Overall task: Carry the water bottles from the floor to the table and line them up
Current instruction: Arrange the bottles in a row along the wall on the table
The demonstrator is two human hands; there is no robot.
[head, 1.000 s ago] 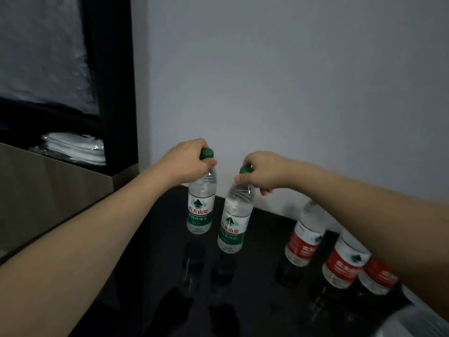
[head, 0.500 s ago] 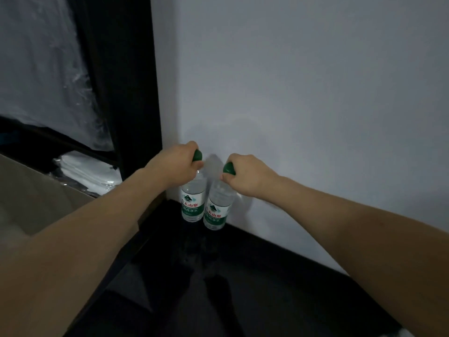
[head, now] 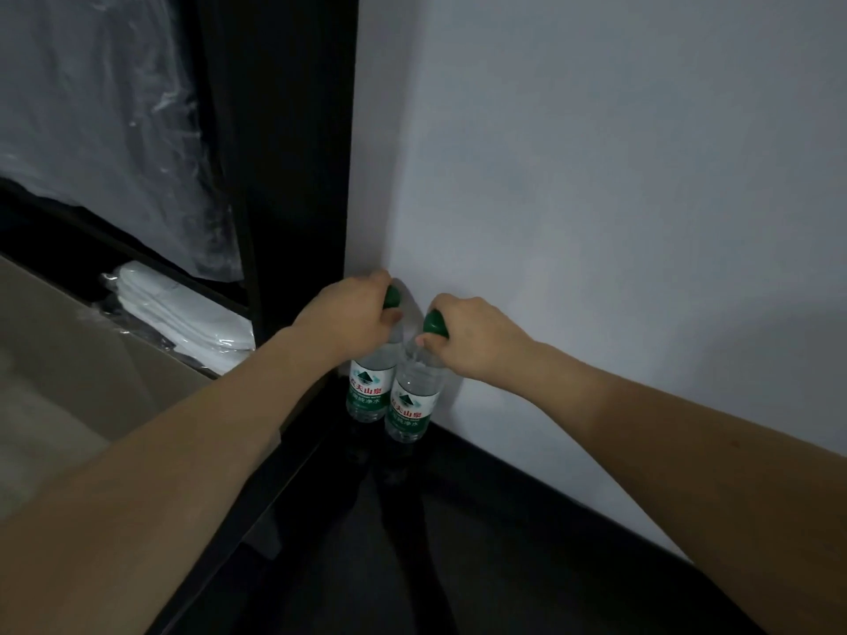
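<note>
Each hand's fingers pinch a bottle's cap: left hand point(head: 350, 316), right hand point(head: 476, 334). Touching bottles point(head: 366, 389) may knock over on release.

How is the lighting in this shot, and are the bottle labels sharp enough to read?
Head view: dim and flat, with the glossy black table faintly mirroring both bottles; the left bottle and right bottle show legible green labels; soft shadow on the wall behind the caps; wide-angle bending at the edges.

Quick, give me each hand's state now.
Left hand: grip closed round the left bottle by its neck.
Right hand: grip closed round the right bottle.
</note>
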